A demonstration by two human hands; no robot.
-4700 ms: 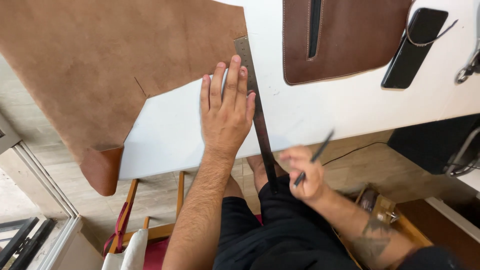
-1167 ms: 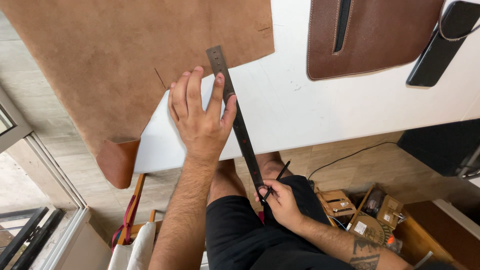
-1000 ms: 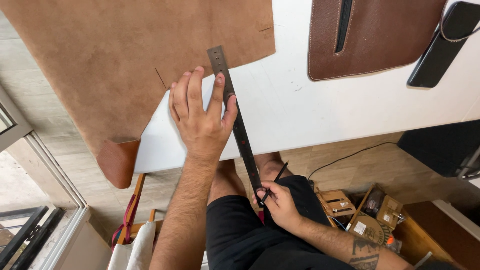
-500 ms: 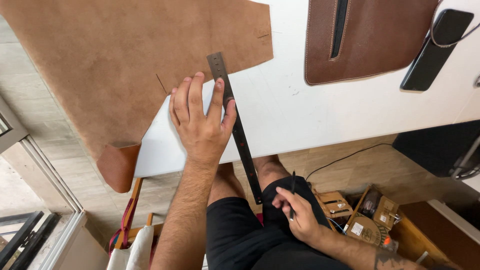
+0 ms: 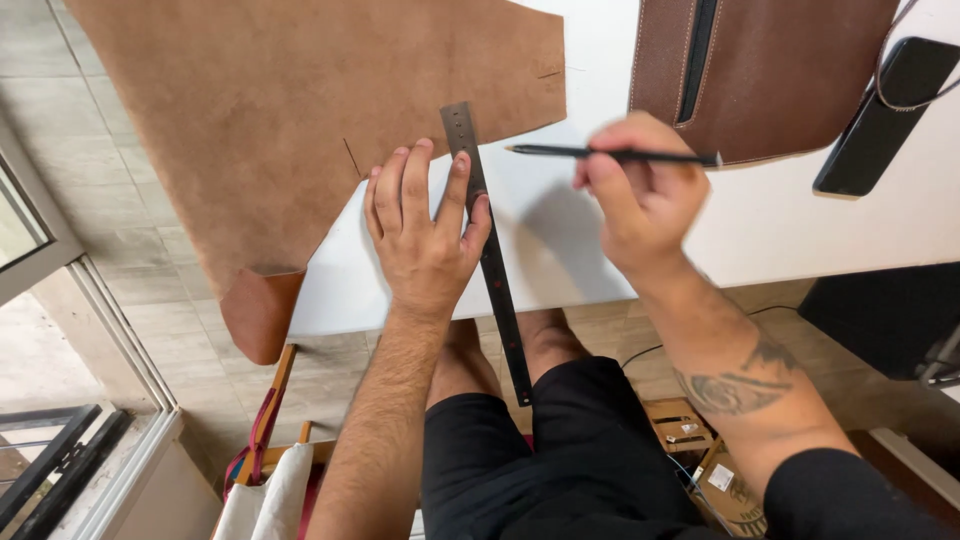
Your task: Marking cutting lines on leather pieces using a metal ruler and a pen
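L hand (image 5: 425, 240) flat on ruler (image 5: 487, 245); R hand (image 5: 645, 195) pinching pen (image 5: 610, 155) just right.

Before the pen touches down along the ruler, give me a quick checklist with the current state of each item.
1. Left hand pressing the metal ruler flat: ok, fingers spread on it.
2. Ruler's far end lies over the tan leather sheet: ok.
3. Pen gripped in the right hand: ok.
4. Pen tip at the ruler's edge: not ok, it hangs to the right of the ruler, apart.
5. Ruler aligned to a mark on the leather: cannot tell.
6. Ruler fully supported: not ok, its near end overhangs the white table.
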